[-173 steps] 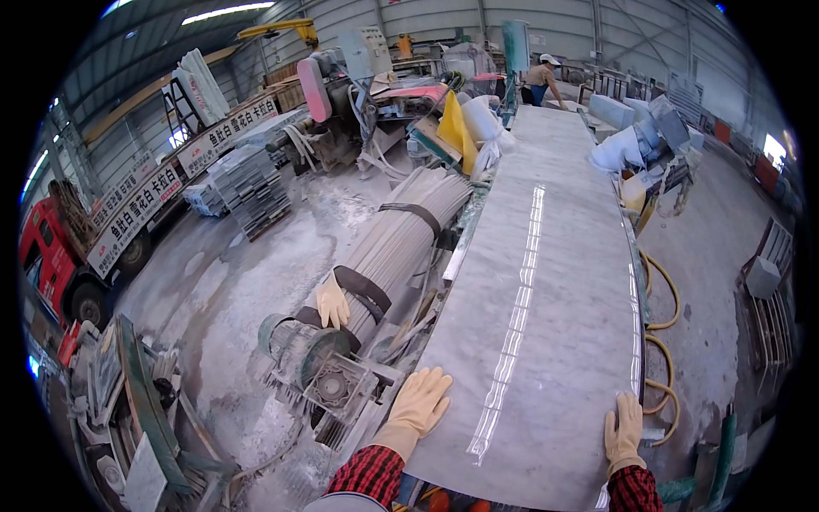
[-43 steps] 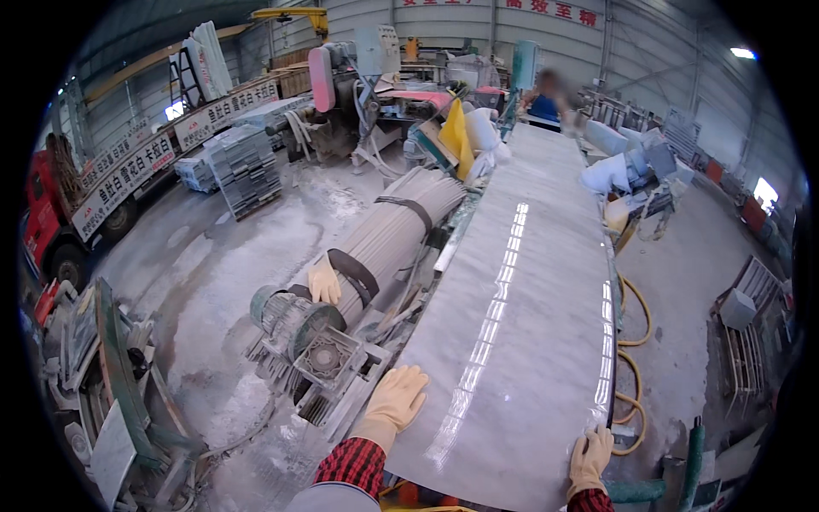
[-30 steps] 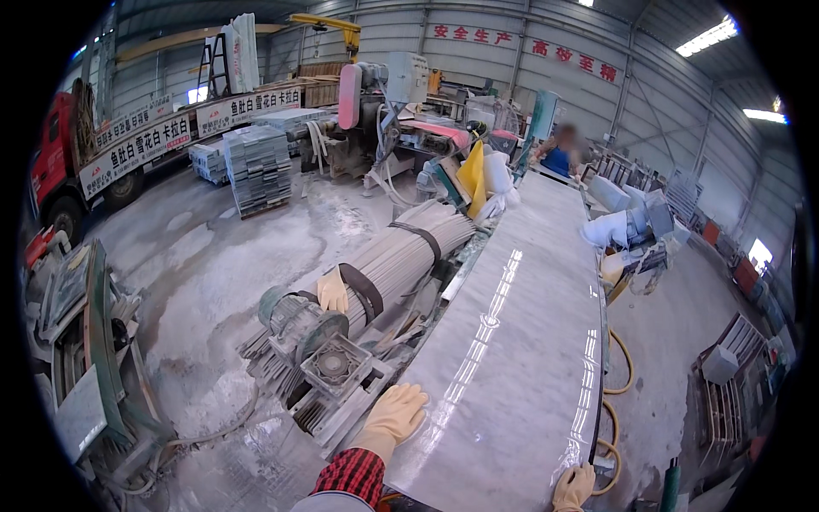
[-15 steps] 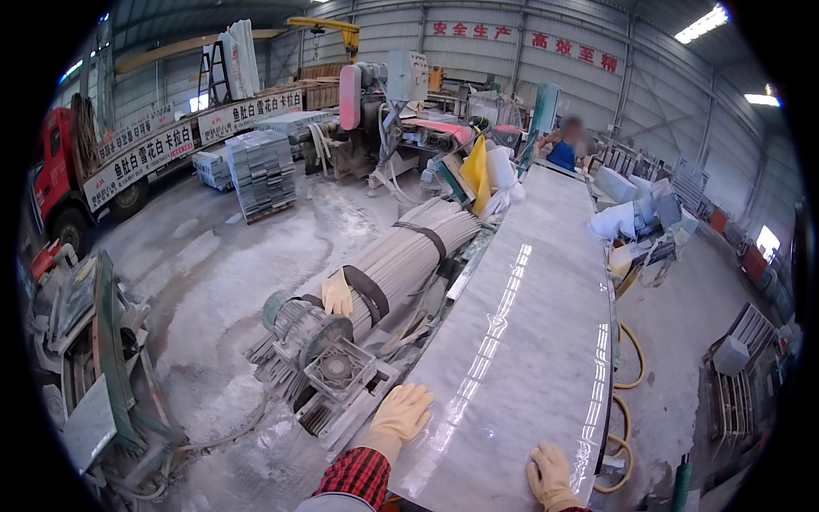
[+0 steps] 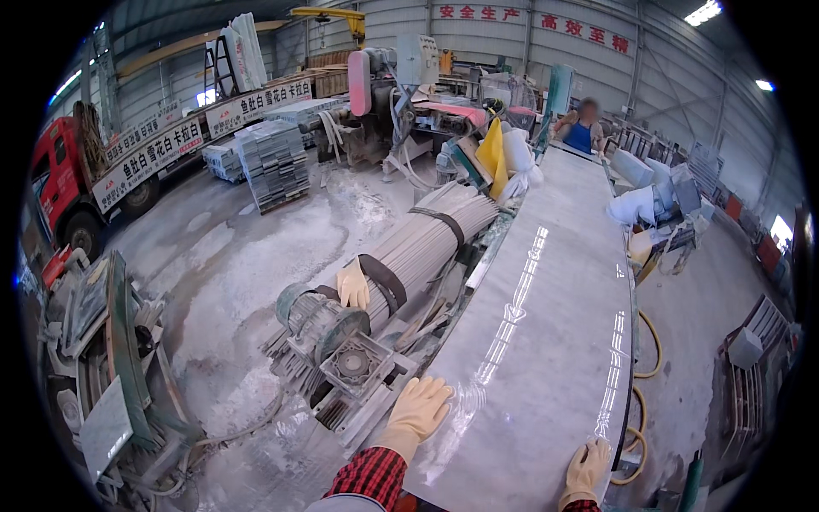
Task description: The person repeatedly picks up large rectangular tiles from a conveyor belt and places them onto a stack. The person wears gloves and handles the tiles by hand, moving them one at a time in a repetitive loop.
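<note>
A long, glossy pale grey stone slab (image 5: 554, 350) stretches away in front of me. My left hand (image 5: 418, 411), in a cream rubber glove, lies on its near left edge with the fingers stretched out. On the near right edge rests my right hand (image 5: 586, 471), gloved the same way, its fingers lightly bent on the surface and holding nothing visible. Bright light reflections run along the slab, and they look rippled beside my left hand. At the far end stands a person in a blue apron (image 5: 582, 135).
Left of the slab are a dusty motor (image 5: 322, 324) and a strapped bundle of long strips (image 5: 426, 239) with a loose glove (image 5: 352, 284) on it. A yellow hose (image 5: 650, 341) loops along the right side. Stone scraps (image 5: 107, 427), stacked slabs (image 5: 271, 166) and a truck (image 5: 64, 183) stand further left.
The whole view has shifted, so the slab and both hands appear further right. Both hands are still on the slab's edges. The reflection beside my left hand has become rippled.
</note>
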A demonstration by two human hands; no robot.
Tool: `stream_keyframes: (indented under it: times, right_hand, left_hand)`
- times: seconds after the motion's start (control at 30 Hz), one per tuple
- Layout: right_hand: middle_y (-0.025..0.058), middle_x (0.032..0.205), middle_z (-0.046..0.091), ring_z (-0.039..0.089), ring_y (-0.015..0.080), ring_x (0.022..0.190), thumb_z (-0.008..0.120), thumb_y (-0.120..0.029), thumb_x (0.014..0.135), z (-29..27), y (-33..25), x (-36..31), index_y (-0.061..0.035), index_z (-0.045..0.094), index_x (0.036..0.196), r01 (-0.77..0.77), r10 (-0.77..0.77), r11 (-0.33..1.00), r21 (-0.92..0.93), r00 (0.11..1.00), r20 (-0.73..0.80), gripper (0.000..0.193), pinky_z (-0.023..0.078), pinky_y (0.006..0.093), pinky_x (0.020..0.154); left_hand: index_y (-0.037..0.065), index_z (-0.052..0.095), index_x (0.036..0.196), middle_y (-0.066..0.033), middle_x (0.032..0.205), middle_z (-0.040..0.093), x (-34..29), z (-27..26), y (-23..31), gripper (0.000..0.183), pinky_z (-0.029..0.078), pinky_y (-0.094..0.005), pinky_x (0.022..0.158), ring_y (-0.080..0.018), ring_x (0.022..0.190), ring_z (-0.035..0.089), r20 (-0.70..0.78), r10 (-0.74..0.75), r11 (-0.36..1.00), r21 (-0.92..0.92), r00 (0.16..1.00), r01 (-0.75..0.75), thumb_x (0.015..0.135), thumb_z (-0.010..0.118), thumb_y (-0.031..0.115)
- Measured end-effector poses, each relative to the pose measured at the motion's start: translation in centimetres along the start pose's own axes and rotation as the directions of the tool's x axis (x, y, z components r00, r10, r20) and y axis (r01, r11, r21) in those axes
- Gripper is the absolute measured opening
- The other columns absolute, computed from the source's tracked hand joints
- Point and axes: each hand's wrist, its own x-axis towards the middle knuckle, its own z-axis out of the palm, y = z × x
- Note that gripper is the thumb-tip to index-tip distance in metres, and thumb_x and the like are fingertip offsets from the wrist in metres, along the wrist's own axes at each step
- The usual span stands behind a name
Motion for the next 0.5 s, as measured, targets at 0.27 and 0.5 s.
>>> stream_keyframes:
  times: [0.27, 0.5]
  right_hand:
    - [0.0204, 0.102, 0.067, 0.062, 0.0432, 0.100, 0.068, -0.004, 0.081, -2.6, -3.4, 0.9, 0.0044, 0.068, 0.084, 0.124, -0.157, 0.981, 0.146, 0.958, 0.239, 0.009, 0.050, 0.0503, 0.088]
    - [0.0249, 0.113, 0.070, 0.063, 0.0451, 0.105, 0.064, -0.010, 0.090, -1.5, -2.7, 0.2, 0.0067, 0.066, 0.081, -0.191, 0.179, 0.976, 0.109, 0.978, 0.109, 0.019, 0.051, 0.0511, 0.094]
  left_hand:
    - [0.012, 0.063, 0.132, -0.0104, 0.140, 0.061, -0.2, -0.5, 0.2, 0.038, 0.038, -0.0513, 0.113, -0.0338, 0.130, 0.054, 0.037, -0.021, 1.000, -0.014, 0.999, 0.021, 0.098, 0.064, 0.028]
    - [0.013, 0.061, 0.133, -0.0097, 0.140, 0.060, -0.5, -0.7, 0.1, 0.039, 0.037, -0.0514, 0.114, -0.0320, 0.133, 0.052, 0.052, -0.037, 0.999, 0.018, 0.998, 0.036, 0.099, 0.063, 0.030]
